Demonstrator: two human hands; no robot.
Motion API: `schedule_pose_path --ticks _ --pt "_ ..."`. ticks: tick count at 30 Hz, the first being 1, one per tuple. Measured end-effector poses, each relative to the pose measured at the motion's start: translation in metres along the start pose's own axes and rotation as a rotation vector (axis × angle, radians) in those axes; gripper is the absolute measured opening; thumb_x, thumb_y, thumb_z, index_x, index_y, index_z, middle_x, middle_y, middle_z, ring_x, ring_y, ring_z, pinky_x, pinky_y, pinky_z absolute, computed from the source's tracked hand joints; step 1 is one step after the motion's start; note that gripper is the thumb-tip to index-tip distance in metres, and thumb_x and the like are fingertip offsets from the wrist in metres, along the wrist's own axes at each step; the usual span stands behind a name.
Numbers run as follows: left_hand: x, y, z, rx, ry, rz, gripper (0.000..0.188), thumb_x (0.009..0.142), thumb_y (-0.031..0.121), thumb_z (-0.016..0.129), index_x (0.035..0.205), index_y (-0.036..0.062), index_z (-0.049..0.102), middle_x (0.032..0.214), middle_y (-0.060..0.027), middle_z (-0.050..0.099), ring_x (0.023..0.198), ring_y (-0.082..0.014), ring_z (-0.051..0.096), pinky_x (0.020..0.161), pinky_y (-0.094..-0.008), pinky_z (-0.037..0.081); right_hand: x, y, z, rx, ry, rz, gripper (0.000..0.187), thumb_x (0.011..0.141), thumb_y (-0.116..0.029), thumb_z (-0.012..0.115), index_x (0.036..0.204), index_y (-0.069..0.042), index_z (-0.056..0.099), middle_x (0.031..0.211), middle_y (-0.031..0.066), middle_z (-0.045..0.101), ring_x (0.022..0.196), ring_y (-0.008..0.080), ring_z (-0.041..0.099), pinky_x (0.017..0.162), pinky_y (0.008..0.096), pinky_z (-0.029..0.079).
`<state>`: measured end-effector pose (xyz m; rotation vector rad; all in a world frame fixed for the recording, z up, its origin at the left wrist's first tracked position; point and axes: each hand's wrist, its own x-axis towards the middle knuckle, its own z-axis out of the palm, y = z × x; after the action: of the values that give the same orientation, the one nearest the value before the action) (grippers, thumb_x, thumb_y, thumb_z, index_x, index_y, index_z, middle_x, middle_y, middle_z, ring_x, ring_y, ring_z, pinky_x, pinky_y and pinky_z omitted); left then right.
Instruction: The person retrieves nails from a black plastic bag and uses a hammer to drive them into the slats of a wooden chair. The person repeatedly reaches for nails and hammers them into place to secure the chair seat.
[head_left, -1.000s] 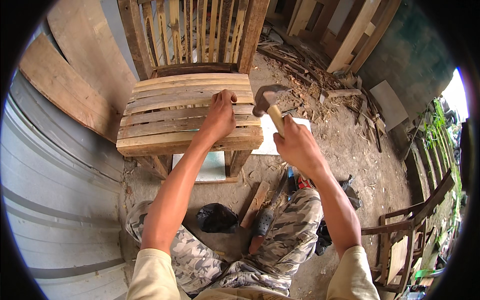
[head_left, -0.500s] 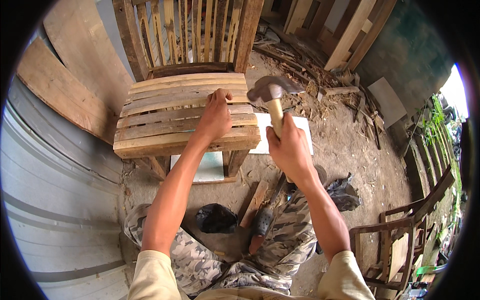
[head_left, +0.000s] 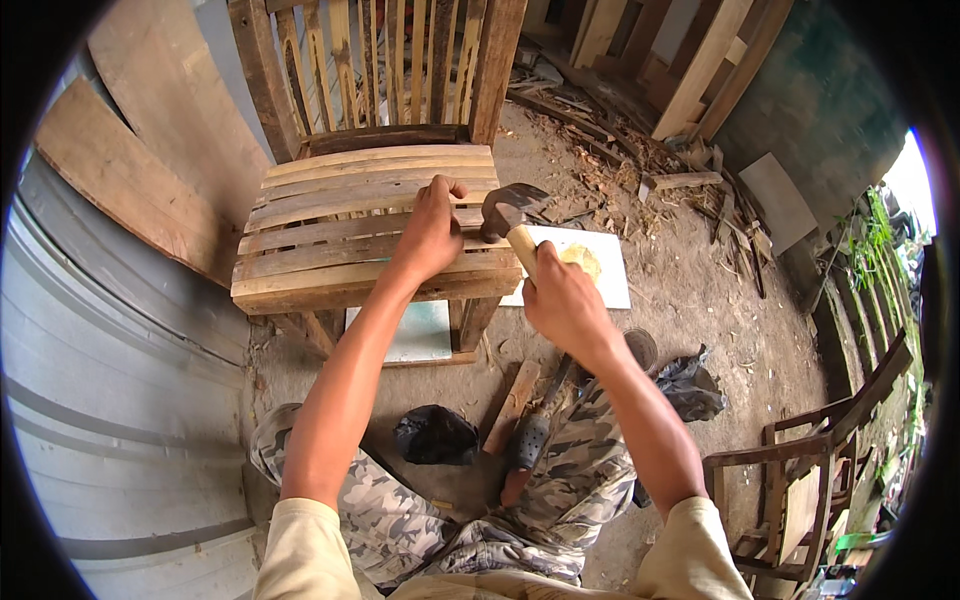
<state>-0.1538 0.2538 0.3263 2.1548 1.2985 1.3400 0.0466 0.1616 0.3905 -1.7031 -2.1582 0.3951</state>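
The right hand (head_left: 565, 300) is gripping the hammer (head_left: 519, 243), with fingers wrapped around its handle. Its head is hanging by the right edge of the wooden chair (head_left: 360, 172); if they are touching, I cannot tell. The left hand (head_left: 430, 228) is curling over the slats (head_left: 330, 232) of the seat; if it is pinching something, I cannot see.

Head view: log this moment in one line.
left hand: over slatted seat; right hand: grips hammer; hammer head: near seat's right edge
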Motion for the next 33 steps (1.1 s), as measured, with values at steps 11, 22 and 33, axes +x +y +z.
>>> schedule_pose_path --ticks 11,22,33 --pt "-0.010 0.001 -0.040 0.111 0.116 -0.017 0.016 0.089 0.010 0.062 0.104 0.0059 0.063 0.112 -0.0115 0.065 0.111 -0.0278 0.060 0.098 -0.0381 0.045 0.010 0.012 0.014 0.119 0.107 0.041 0.035 0.092 -0.027 0.065 0.096 0.005 0.051 0.072 0.0208 0.064 0.066 0.0345 0.066 0.060 0.0459 0.050" --pt "-0.117 -0.063 -0.195 0.555 0.502 -0.834 0.056 0.089 0.044 0.065 0.123 -0.0007 0.062 0.122 -0.0205 0.063 0.118 -0.0307 0.056 0.102 -0.0402 0.042 0.071 0.047 0.050 0.526 0.280 0.118 0.037 0.078 -0.023 0.078 0.093 0.006 0.062 0.079 0.0194 0.068 0.074 0.0305 0.067 0.069 0.0406 0.050" --pt "-0.129 -0.066 -0.198 -0.115 0.634 -0.783 0.046 0.093 0.037 0.067 0.118 -0.0025 0.068 0.115 -0.0110 0.068 0.107 -0.0155 0.058 0.098 -0.0307 0.042 0.060 0.046 0.058 0.873 0.253 0.217 0.027 0.081 -0.013 0.078 0.097 0.000 0.061 0.088 0.0058 0.065 0.080 0.0151 0.057 0.075 0.0299 0.044"
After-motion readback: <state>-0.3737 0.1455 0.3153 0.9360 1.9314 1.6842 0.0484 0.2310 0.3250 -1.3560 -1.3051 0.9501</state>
